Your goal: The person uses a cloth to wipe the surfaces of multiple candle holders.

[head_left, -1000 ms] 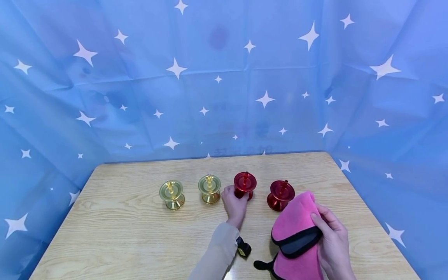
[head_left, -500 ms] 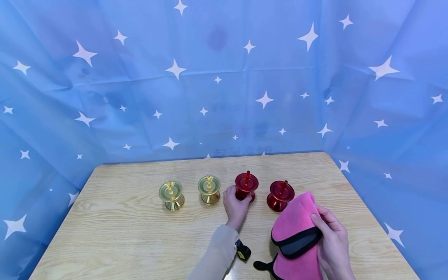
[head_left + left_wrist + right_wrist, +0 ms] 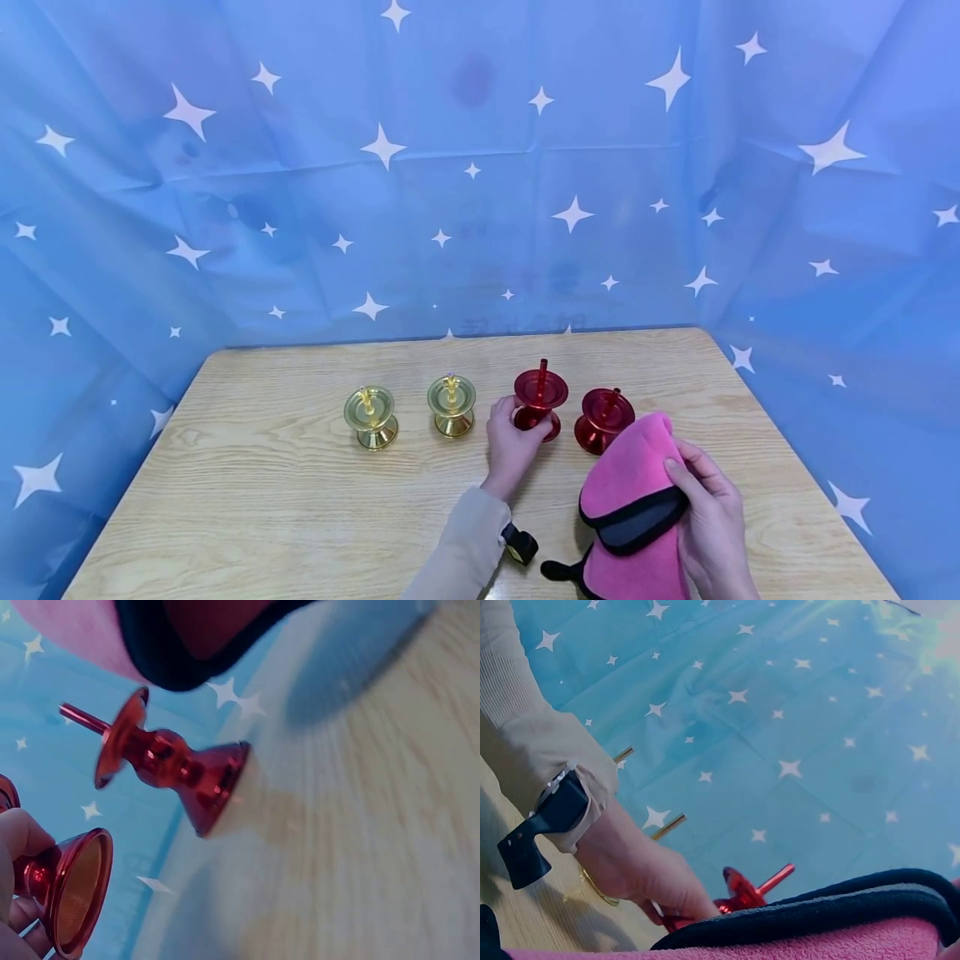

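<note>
My left hand (image 3: 512,447) grips a shiny red candle holder (image 3: 542,392) by its waist. In the left wrist view its hollow underside (image 3: 81,892) shows, so it is raised off the table and tilted. A second red candle holder (image 3: 606,411) stands upright to its right, partly behind a pink cloth mitt (image 3: 626,475) with black trim and a black hanging loop. My right hand (image 3: 712,517) pinches this mitt at its right side, thumb on top. In the right wrist view the mitt covers part of the held candle holder.
Two gold candle holders (image 3: 369,410) stand upright to the left of my left hand, on the wooden table (image 3: 262,500). A blue curtain (image 3: 480,250) with white stars hangs behind the table and along its sides. A dark strap device (image 3: 520,543) sits at my left wrist.
My left hand has lifted the red candle holder and shifted it slightly right, nearer the second red one. The right hand and the mitt have hardly moved.
</note>
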Motion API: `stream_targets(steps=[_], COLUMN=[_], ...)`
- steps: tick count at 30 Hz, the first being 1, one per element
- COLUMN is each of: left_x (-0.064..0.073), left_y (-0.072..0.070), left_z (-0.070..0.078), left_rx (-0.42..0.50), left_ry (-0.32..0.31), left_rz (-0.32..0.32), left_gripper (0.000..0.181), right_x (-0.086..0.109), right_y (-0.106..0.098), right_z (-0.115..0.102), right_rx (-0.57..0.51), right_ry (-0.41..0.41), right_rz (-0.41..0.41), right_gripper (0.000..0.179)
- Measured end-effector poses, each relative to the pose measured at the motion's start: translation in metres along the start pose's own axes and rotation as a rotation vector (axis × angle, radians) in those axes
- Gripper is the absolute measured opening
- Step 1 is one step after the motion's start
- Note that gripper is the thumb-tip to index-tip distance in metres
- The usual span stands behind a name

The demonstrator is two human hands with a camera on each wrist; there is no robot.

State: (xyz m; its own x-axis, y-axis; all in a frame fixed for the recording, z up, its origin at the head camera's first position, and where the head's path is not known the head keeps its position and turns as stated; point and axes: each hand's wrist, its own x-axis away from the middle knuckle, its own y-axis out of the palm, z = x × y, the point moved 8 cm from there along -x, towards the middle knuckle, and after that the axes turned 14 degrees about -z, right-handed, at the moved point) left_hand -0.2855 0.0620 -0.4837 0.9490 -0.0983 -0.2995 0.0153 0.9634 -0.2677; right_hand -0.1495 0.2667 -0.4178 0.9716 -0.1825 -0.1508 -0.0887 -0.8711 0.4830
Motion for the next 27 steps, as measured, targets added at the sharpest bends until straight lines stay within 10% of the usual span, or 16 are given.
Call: stream_targets(steps=[18, 27], left_x=[0.000, 0.004], left_y=[-0.014, -0.021], left_z=[0.055, 0.070], left_rx=[0.032, 0.037], left_ry=[0.246, 0.235], left_rz=[-0.035, -0.108], left_gripper=[0.026, 0.028], right_x=[0.000, -0.005], right_y=[0.000, 0.008], right_z=[0.000, -0.003], right_rx=[-0.024, -0.010], right_ry=[0.001, -0.019], right_rz=[-0.010, -0.032], right_gripper=[0.026, 0.027])
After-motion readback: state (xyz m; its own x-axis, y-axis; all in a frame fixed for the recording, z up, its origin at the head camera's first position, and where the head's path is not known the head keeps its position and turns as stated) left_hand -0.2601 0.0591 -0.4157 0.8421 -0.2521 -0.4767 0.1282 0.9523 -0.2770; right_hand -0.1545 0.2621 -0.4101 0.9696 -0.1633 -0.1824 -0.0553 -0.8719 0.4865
